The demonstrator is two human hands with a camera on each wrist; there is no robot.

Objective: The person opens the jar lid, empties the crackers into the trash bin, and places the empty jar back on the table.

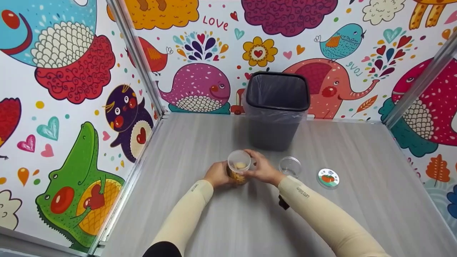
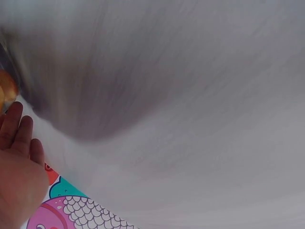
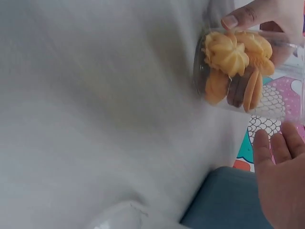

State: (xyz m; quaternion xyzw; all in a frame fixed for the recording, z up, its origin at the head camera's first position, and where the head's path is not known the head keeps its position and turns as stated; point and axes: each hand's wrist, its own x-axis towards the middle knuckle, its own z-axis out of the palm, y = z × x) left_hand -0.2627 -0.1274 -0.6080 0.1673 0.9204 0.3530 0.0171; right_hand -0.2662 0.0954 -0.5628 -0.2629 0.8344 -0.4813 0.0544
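Note:
Both hands are at a clear plastic jar [image 1: 238, 175] of cookies, its round mouth facing up. My left hand [image 1: 218, 174] grips the jar low on its left side; its thumb [image 3: 240, 18] lies across the wall in the right wrist view. Thumb and fingers of my right hand [image 1: 263, 167] hold the rim from the right. Its outer fingers look straight beside the mouth in the right wrist view. Piped cookies [image 3: 228, 53] and a dark-filled sandwich cookie [image 3: 245, 89] show through the wall. At the left wrist view's edge, the left hand's fingers [image 2: 21, 136] lie beside a cookie [image 2: 7, 88].
A dark bin [image 1: 275, 125] with a clear liner stands behind the hands. Right of the jar lie a clear round plastic piece [image 1: 290, 166] and a lid with a tomato-like picture [image 1: 327, 177]. Patterned walls [image 1: 210, 103] border the grey table [image 1: 171, 153].

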